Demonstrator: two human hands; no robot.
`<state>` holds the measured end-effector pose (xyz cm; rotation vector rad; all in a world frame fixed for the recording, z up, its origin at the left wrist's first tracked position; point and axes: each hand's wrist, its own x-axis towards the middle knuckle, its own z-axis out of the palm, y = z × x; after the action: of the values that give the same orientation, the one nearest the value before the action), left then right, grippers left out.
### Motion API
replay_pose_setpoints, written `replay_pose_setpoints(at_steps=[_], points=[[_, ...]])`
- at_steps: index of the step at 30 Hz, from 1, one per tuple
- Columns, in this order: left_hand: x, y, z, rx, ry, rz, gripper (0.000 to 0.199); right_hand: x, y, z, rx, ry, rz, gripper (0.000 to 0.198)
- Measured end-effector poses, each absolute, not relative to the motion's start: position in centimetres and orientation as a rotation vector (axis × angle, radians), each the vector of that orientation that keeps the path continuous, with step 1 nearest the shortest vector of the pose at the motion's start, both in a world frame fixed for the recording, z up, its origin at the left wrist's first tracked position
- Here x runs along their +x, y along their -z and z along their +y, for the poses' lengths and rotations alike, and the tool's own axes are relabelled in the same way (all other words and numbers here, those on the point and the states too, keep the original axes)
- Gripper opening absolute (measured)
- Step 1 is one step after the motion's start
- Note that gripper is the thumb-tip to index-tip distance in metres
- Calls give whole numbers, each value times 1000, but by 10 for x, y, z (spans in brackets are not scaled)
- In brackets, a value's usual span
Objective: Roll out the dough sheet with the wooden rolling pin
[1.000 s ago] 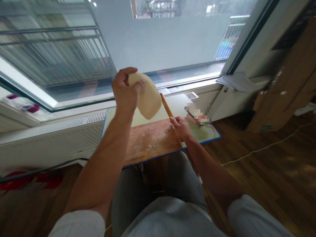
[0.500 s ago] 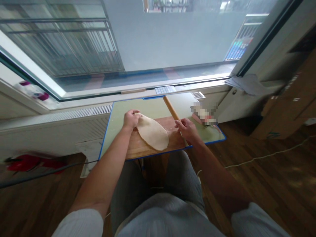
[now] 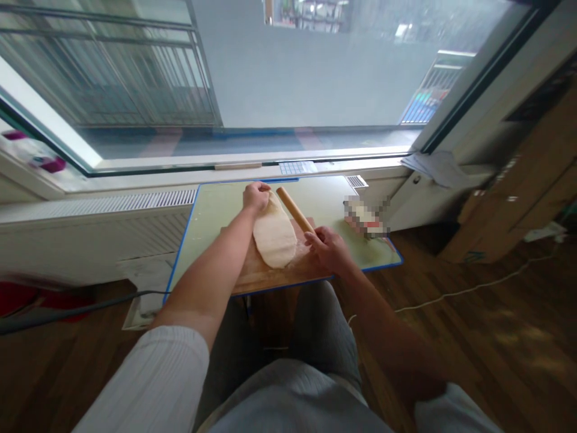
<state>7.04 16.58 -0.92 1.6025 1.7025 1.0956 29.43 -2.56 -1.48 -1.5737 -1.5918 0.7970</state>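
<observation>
A flat, elongated sheet of dough hangs from my left hand, whose fingers are closed on its far end. Its near end lies over the wooden board. My right hand is wrapped round a wooden rolling pin. The pin slants up and away to the left, its far end close to the dough's upper right edge. White flour dusts the board to the right of the dough. The near end of the pin is hidden by my right hand.
The board lies on a pale green table with a blue rim. A pixelated item stands on its right side. Behind are a window sill and radiator. Cardboard boxes stand at right, and a cable crosses the floor.
My left hand has moved right and away from me, swinging the dough more lengthwise. My right hand has shifted slightly left and nearer, and the rolling pin's far end has moved left.
</observation>
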Motion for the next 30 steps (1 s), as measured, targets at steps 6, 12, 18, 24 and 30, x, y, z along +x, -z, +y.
replay_pose_setpoints(at_steps=[6, 12, 18, 24, 30], points=[[90, 10, 143, 1801, -930, 1633, 59, 297, 16, -29, -1534, -798, -1558, 38], [86, 2, 48, 2337, -342, 1611, 73, 301, 15, -32, -1502, -848, -1524, 43], [74, 15, -21, 2483, -112, 1535, 84, 298, 11, -33, -1510, -838, -1526, 40], [71, -4, -36, 2609, -275, 1540, 52, 298, 10, -32, -1531, -821, -1560, 38], [69, -10, -55, 2617, -323, 1554, 42, 297, 8, -30, -1555, -793, -1626, 34]])
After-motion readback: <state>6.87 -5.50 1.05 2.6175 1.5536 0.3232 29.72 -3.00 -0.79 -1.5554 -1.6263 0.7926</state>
